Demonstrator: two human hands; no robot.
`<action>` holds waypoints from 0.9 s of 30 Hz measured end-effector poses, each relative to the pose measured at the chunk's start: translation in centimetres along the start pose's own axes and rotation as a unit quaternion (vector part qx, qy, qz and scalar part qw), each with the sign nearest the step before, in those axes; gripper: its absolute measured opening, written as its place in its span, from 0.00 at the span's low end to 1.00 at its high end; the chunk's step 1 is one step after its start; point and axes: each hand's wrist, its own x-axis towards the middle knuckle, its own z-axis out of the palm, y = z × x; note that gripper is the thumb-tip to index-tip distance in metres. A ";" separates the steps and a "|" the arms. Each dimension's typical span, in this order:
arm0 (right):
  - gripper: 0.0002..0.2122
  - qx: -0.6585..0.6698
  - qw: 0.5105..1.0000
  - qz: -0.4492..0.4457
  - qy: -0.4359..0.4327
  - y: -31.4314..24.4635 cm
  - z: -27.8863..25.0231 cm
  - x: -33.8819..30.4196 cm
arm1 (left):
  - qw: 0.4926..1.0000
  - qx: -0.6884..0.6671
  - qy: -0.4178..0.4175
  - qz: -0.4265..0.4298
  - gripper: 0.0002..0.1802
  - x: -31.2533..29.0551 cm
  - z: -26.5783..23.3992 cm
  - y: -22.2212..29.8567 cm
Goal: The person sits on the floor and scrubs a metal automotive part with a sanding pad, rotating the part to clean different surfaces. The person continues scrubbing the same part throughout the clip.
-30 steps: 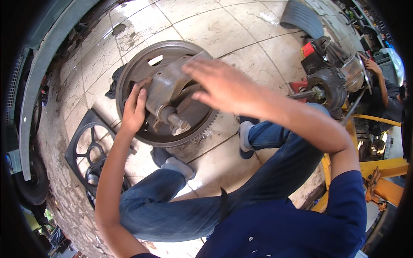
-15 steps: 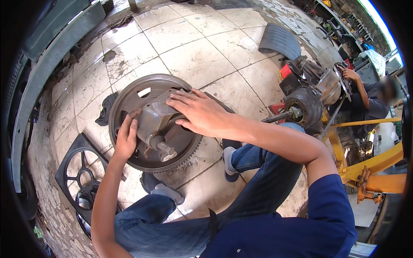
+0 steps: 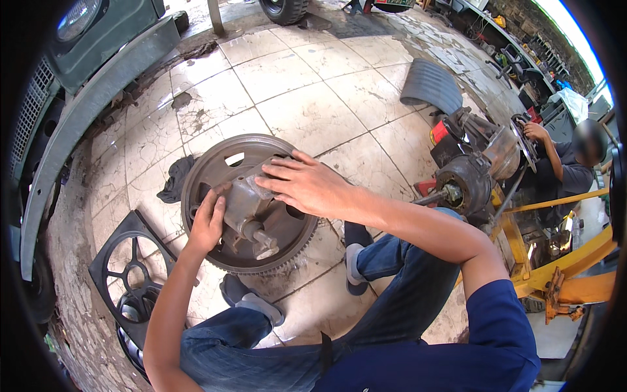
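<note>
A grey metal housing (image 3: 244,208) with a stubby shaft (image 3: 262,242) at its near end lies on a large flywheel (image 3: 302,238) with a toothed rim. The flywheel rests on the tiled floor between my feet. My left hand (image 3: 208,221) is against the housing's left side, its fingers bent and close together around that edge. Flat across the housing's far right part lies my right hand (image 3: 304,185), with its fingers stretched out and slightly apart. Beneath its fingertips a rough, lighter grey patch shows; I cannot tell whether this is the housing's face or a separate piece.
A black frame with a spoked round opening (image 3: 112,249) lies at left, near a black cloth (image 3: 176,179). A vehicle's grey bumper (image 3: 91,91) curves along the left. At right are an engine assembly (image 3: 460,179), yellow stand beams (image 3: 562,258) and a co-worker (image 3: 575,153) touching a disc.
The view has shifted, so the floor things sit lower and more of the vehicle shows. Both hands stay on the housing; the right one has slid slightly nearer to me over it.
</note>
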 end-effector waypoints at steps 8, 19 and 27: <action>0.20 0.090 0.996 -0.007 0.011 0.1 0.5 -0.1 | 1.000 0.004 -0.016 0.003 0.22 0.1 0.1 -0.2; 0.20 0.132 0.990 0.041 0.011 -0.5 0.4 0.2 | 1.000 -0.004 0.002 0.010 0.20 0.0 0.1 -0.2; 0.18 0.114 0.993 0.000 0.029 -0.2 -0.2 0.2 | 1.000 -0.015 -0.001 0.009 0.20 0.1 0.1 -0.2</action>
